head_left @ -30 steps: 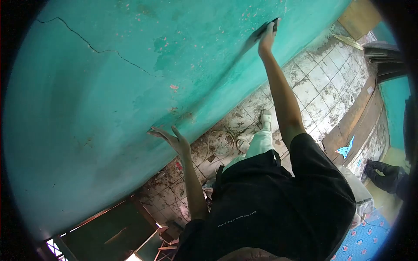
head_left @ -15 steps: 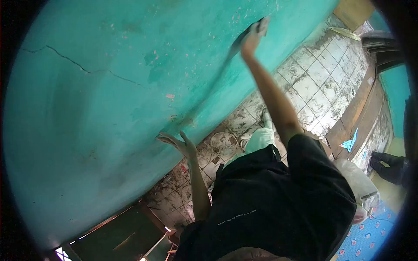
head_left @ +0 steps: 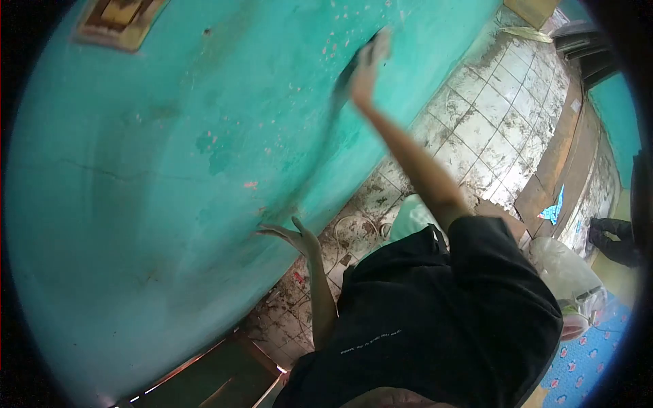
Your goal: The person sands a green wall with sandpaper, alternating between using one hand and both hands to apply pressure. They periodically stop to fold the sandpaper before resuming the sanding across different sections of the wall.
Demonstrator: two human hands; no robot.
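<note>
While my left hand (head_left: 294, 236) rests spread on the turquoise wall (head_left: 136, 204), my right hand (head_left: 366, 68) presses what seems a dark scraper (head_left: 348, 68) against paint still pink-flecked, largely unscraped.

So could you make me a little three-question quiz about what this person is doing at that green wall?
1. True or false: the right hand presses a dark flat tool against the teal painted wall.
2. What does the left hand do? A) holds a bucket B) rests spread open on the wall C) hangs at the side
3. Fill in: the floor is covered with dirty white ____.

Key: 1 true; 2 B; 3 tiles.
</note>
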